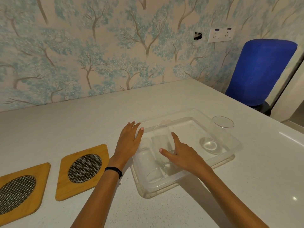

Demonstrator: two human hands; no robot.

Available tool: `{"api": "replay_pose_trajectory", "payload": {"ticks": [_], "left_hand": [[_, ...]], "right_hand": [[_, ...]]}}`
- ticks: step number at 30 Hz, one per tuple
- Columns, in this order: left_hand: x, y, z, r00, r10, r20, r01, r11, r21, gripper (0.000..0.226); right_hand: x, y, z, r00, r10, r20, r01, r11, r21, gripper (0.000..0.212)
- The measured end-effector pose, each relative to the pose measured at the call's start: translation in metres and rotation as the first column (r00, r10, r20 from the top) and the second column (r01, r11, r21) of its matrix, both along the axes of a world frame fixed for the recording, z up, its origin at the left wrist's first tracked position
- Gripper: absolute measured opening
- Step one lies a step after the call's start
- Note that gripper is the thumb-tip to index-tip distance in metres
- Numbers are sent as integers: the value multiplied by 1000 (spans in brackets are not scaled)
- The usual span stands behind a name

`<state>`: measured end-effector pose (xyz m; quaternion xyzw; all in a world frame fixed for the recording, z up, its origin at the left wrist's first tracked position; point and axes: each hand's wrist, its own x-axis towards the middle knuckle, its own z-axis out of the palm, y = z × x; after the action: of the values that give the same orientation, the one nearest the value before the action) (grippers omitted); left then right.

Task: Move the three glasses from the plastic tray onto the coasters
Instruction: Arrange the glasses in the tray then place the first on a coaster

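A clear plastic tray [186, 129] lies on the white counter with three clear glasses standing in it. One glass [152, 171] is at the front left, a second glass [162, 137] in the middle left, a third glass [218, 134] at the right end. My right hand [182, 155] wraps the middle glass, thumb across its front and index finger along its right side. My left hand [130, 140] rests flat on the tray's left rim, holding nothing. Two wooden coasters with metal mesh centres lie to the left: the nearer coaster [83, 168] and the far-left coaster [18, 190].
The counter [246, 186] meets a tree-patterned wall at the back. A blue chair [259, 71] stands past the counter's right edge. A wall socket [220, 35] sits above the counter.
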<state>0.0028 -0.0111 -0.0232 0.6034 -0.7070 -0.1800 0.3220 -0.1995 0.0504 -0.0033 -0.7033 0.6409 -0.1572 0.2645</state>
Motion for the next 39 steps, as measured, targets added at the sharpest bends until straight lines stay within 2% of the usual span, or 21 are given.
{"api": "replay_pose_trajectory", "payload": {"ticks": [3,8,13,17,20,29,39], "left_hand": [[0,0,0,1000,1,-1,-1,1000,-2,47],[0,1,1,1000,-1,-15,0,1000,-6,47],[0,2,1,1000,0,-22,0,1000,-8,47],[0,2,2,999,-5,-32,4,1000,-14,47],[0,2,2,1000,-4,-28,4,1000,-16,47],[0,2,2,1000,-9,-25,8,1000,-9,47],[0,1,2,1000,-8,-11,8,1000,-4,47]], "right_hand": [[-3,-2,0,1000,-21,3,21,1000,-1,88],[-12,-2,4,993,-76,95,79,996,-35,79],[-17,2,8,968,-110,225,152,972,-181,65],[-24,7,14,925,-96,367,231,909,-346,49],[-31,7,18,884,-97,457,306,859,-411,48],[-45,8,30,870,-88,485,394,717,-575,47],[-44,8,26,911,-54,408,289,789,-541,41]]}}
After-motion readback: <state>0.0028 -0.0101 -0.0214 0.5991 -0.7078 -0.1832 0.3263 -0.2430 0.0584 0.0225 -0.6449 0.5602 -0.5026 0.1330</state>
